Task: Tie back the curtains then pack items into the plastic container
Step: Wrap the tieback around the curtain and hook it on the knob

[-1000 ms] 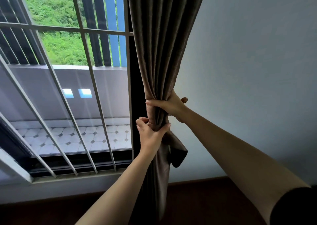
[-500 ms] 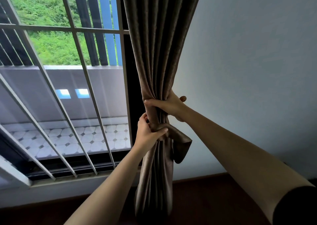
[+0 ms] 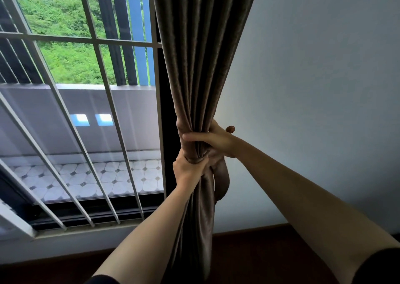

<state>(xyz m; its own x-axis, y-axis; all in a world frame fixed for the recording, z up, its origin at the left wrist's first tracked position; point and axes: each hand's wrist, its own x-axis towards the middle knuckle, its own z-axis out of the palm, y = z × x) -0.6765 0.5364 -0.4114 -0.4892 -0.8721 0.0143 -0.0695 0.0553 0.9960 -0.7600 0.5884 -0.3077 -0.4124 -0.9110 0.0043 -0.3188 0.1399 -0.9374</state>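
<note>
I see the brown curtain (image 3: 201,62) gathered beside the barred window (image 3: 75,39), close to the wall. My right hand (image 3: 214,140) clasps the bunched folds. Just below it, my left hand (image 3: 188,171) grips the fabric tie-back (image 3: 221,182) wrapped around the curtain.

I am wearing a black top; its left sleeve (image 3: 103,281) and right sleeve (image 3: 382,266) are leaving my forearms bare.
</note>
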